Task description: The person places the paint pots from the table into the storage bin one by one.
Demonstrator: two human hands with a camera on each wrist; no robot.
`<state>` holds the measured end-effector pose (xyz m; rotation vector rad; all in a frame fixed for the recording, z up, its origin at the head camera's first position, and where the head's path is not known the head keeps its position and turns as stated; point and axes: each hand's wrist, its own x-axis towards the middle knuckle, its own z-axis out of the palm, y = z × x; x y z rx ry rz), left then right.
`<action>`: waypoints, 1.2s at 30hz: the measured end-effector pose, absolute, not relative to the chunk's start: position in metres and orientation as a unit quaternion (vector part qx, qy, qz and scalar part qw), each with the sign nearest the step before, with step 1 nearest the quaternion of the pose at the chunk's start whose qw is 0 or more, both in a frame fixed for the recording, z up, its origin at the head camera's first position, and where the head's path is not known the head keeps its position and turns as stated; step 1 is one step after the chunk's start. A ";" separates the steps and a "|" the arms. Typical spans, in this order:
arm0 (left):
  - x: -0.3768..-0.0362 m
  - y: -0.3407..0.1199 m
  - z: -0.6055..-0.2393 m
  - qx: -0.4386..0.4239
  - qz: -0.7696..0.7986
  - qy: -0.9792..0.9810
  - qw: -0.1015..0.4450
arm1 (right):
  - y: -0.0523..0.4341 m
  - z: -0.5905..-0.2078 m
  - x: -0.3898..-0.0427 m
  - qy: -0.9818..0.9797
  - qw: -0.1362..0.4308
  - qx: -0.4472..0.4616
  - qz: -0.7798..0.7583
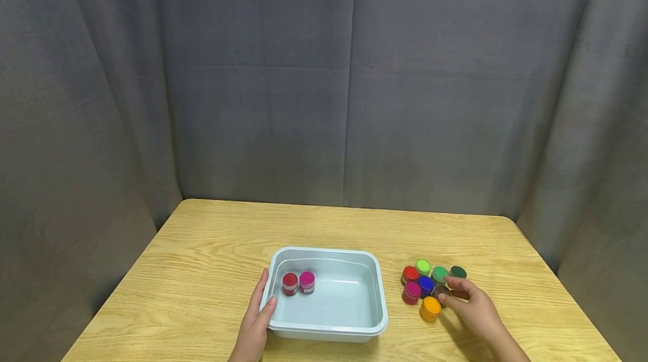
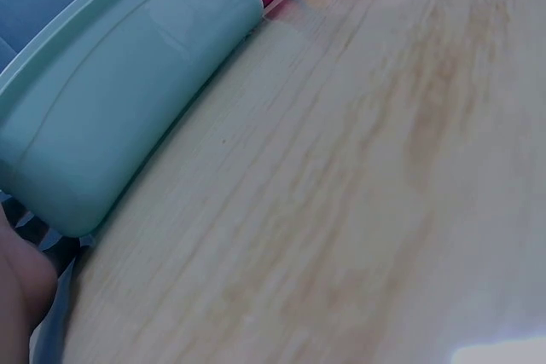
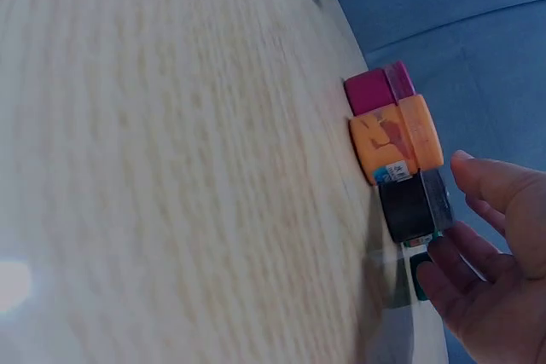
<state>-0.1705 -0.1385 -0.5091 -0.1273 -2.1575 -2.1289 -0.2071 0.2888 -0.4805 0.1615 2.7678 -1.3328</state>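
Observation:
A pale blue plastic tub (image 1: 349,329) stands on the table, with a red paint jar (image 1: 290,284) and a magenta paint jar (image 1: 306,282) inside near its left wall. My left hand (image 1: 255,317) grips the tub's left rim, thumb over the inner side and fingers along the outside. To the right, my right hand (image 1: 473,306) reaches over a dark brown paint jar (image 3: 411,210). Its thumb and fingers are spread around the jar's lid, with a gap showing at the thumb in the right wrist view. An orange paint jar (image 1: 430,310) stands close beside the dark one.
Around the dark jar cluster several more paint jars: red (image 1: 410,275), light green (image 1: 423,266), green (image 1: 440,275), dark green (image 1: 458,272), blue (image 1: 426,285) and crimson (image 1: 412,293). The wooden table (image 1: 192,272) has grey curtains (image 1: 263,98) behind it and at both sides.

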 end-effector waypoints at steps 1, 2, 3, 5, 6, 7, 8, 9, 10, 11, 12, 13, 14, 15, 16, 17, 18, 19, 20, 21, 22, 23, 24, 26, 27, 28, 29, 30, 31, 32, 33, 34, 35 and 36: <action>-0.171 -0.138 -0.509 -0.042 -0.701 -0.710 0.055 | 0.289 -0.482 -0.208 0.899 0.032 0.052 -0.434; -0.171 -0.138 -0.509 -0.043 -0.701 -0.709 0.055 | 0.290 -0.483 -0.208 0.899 0.032 0.051 -0.433; -0.171 -0.138 -0.509 -0.043 -0.702 -0.708 0.055 | 0.290 -0.484 -0.209 0.900 0.032 0.051 -0.432; -0.171 -0.138 -0.510 -0.044 -0.702 -0.708 0.056 | 0.291 -0.485 -0.209 0.900 0.033 0.050 -0.431; -0.171 -0.138 -0.510 -0.044 -0.703 -0.708 0.055 | 0.291 -0.486 -0.210 0.900 0.034 0.049 -0.431; -0.171 -0.138 -0.510 -0.044 -0.703 -0.708 0.055 | 0.291 -0.486 -0.210 0.900 0.036 0.049 -0.431; -0.171 -0.138 -0.511 -0.044 -0.703 -0.708 0.055 | 0.292 -0.487 -0.211 0.900 0.037 0.048 -0.431; -0.171 -0.138 -0.511 -0.044 -0.703 -0.708 0.055 | 0.292 -0.487 -0.211 0.900 0.039 0.048 -0.431; -0.171 -0.139 -0.511 -0.044 -0.702 -0.708 0.055 | 0.292 -0.488 -0.211 0.900 0.041 0.049 -0.430; -0.171 -0.139 -0.511 -0.044 -0.703 -0.708 0.055 | 0.292 -0.488 -0.211 0.900 0.042 0.049 -0.431; -0.171 -0.139 -0.511 -0.044 -0.703 -0.708 0.055 | 0.293 -0.488 -0.212 0.901 0.044 0.049 -0.430; -0.171 -0.139 -0.512 -0.044 -0.702 -0.708 0.056 | 0.293 -0.489 -0.212 0.901 0.045 0.048 -0.428; -0.171 -0.139 -0.512 -0.043 -0.702 -0.709 0.056 | 0.294 -0.489 -0.212 0.902 0.046 0.046 -0.427; -0.171 -0.139 -0.512 -0.043 -0.702 -0.709 0.057 | 0.294 -0.490 -0.212 0.902 0.047 0.044 -0.426; -0.171 -0.139 -0.512 -0.042 -0.701 -0.709 0.057 | 0.294 -0.490 -0.212 0.902 0.048 0.043 -0.427; -0.171 -0.139 -0.511 -0.040 -0.701 -0.709 0.057 | 0.294 -0.490 -0.212 0.902 0.049 0.041 -0.426; -0.171 -0.139 -0.511 -0.040 -0.701 -0.710 0.057 | 0.295 -0.490 -0.212 0.902 0.049 0.040 -0.427; -0.171 -0.139 -0.511 -0.039 -0.701 -0.709 0.057 | 0.295 -0.490 -0.212 0.902 0.049 0.038 -0.427; -0.171 -0.139 -0.510 -0.038 -0.702 -0.709 0.056 | 0.295 -0.490 -0.212 0.903 0.050 0.037 -0.426; -0.171 -0.139 -0.510 -0.037 -0.703 -0.708 0.055 | 0.295 -0.490 -0.212 0.903 0.049 0.036 -0.425; -0.171 -0.139 -0.510 -0.036 -0.704 -0.707 0.055 | 0.295 -0.490 -0.212 0.904 0.049 0.035 -0.424; -0.171 -0.139 -0.509 -0.036 -0.705 -0.706 0.055 | 0.295 -0.489 -0.212 0.904 0.049 0.034 -0.423; -0.171 -0.139 -0.509 -0.036 -0.705 -0.706 0.054 | 0.295 -0.489 -0.212 0.905 0.048 0.032 -0.421; -0.171 -0.138 -0.509 -0.036 -0.705 -0.706 0.054 | 0.295 -0.489 -0.211 0.908 0.045 0.030 -0.415; -0.171 -0.138 -0.508 -0.037 -0.706 -0.706 0.053 | 0.294 -0.489 -0.211 0.909 0.043 0.030 -0.413; -0.171 -0.138 -0.508 -0.038 -0.705 -0.706 0.053 | 0.294 -0.489 -0.211 0.910 0.041 0.030 -0.411; -0.171 -0.138 -0.508 -0.039 -0.705 -0.706 0.053 | 0.294 -0.489 -0.210 0.912 0.039 0.031 -0.408; -0.170 -0.138 -0.508 -0.040 -0.705 -0.706 0.052 | 0.294 -0.488 -0.210 0.913 0.037 0.031 -0.406; -0.170 -0.138 -0.508 -0.040 -0.706 -0.706 0.051 | 0.294 -0.488 -0.210 0.913 0.036 0.032 -0.405; -0.170 -0.138 -0.508 -0.039 -0.705 -0.706 0.051 | 0.293 -0.488 -0.209 0.913 0.033 0.035 -0.405; -0.170 -0.138 -0.508 -0.039 -0.705 -0.706 0.050 | 0.293 -0.487 -0.209 0.913 0.032 0.037 -0.406; -0.170 -0.138 -0.508 -0.038 -0.705 -0.707 0.050 | 0.293 -0.486 -0.209 0.912 0.031 0.037 -0.407; -0.170 -0.138 -0.508 -0.037 -0.704 -0.707 0.051 | 0.293 -0.486 -0.209 0.912 0.030 0.038 -0.407; -0.170 -0.138 -0.508 -0.037 -0.704 -0.708 0.051 | 0.293 -0.484 -0.209 0.912 0.028 0.039 -0.408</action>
